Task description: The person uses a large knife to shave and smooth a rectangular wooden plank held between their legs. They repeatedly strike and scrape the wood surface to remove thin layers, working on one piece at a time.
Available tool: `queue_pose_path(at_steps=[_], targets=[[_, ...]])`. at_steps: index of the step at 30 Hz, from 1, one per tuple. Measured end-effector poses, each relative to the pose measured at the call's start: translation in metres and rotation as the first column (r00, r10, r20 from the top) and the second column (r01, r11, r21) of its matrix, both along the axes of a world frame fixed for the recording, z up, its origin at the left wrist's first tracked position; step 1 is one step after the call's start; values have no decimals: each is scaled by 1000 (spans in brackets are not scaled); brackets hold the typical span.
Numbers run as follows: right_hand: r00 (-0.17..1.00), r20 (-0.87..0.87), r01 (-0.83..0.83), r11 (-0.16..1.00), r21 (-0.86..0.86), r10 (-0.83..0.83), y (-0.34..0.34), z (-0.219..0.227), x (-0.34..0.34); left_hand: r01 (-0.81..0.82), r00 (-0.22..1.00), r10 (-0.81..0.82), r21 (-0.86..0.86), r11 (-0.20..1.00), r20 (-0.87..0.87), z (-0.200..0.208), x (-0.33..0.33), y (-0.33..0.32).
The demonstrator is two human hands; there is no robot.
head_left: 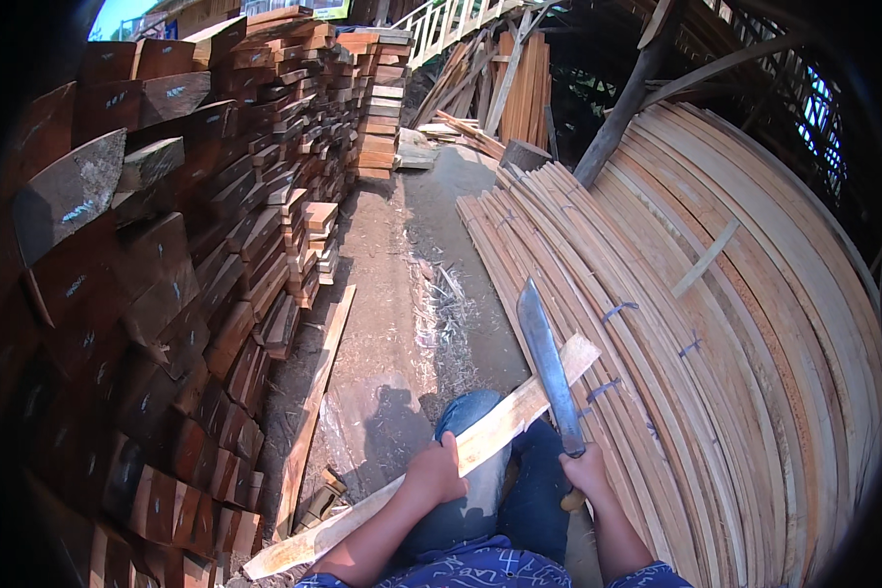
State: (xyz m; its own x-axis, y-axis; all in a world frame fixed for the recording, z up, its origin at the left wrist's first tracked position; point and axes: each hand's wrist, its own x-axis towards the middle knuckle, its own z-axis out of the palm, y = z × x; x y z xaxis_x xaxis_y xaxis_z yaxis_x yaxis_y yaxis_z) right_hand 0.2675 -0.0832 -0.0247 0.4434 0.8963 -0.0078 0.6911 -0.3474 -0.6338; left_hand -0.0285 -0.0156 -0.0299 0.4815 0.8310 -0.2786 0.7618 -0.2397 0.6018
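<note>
A pale wooden board [490,431] lies slantwise across my lap, its near end low on the left and its far end up to the right. Around its middle my left hand [435,472] is closed, with the thumb on top. My right hand [585,470] grips the handle of a machete [547,353]. The broad dark blade points up and away, its tip past the board. Blade and board cross near the board's far end; I cannot tell whether they touch. My knees in blue jeans [536,480] are beneath the board.
Tall stacks of reddish-brown timber [176,265] rise close on my left. Bundles of thin strips tied with bands [598,323] and wide planks [745,323] fill the right. A loose plank [316,412] lies on the ground, with wood shavings [443,304] ahead. A slanted post [625,108] stands at the back right.
</note>
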Motion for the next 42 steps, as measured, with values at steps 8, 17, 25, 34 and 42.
queue_pose_path(at_steps=[8, 17, 25, 34, 42], targets=[[933, -356, 51, 998, -42, -62, 42, 20, 7, 15, 1000, -16, -95, 995, -6, -2, -11, 11], [996, -90, 21, 995, -101, -30, 1, 36, 60, 12, 992, -2, 76, 997, -130, 6, 4, 3], [992, -121, -22, 1000, -3, 22, -4, 10, 45, -19, 999, 23, 66, 998, -47, 12, 11, -5], [833, -520, 98, 976, -193, -187, 13, 22, 51, -50, 993, 51, 12, 999, -110, 15, 10, -2], [974, -216, -118, 972, -203, 74, 2, 29, 55, -74, 990, 81, 62, 995, -116, 14, 6, -7]])
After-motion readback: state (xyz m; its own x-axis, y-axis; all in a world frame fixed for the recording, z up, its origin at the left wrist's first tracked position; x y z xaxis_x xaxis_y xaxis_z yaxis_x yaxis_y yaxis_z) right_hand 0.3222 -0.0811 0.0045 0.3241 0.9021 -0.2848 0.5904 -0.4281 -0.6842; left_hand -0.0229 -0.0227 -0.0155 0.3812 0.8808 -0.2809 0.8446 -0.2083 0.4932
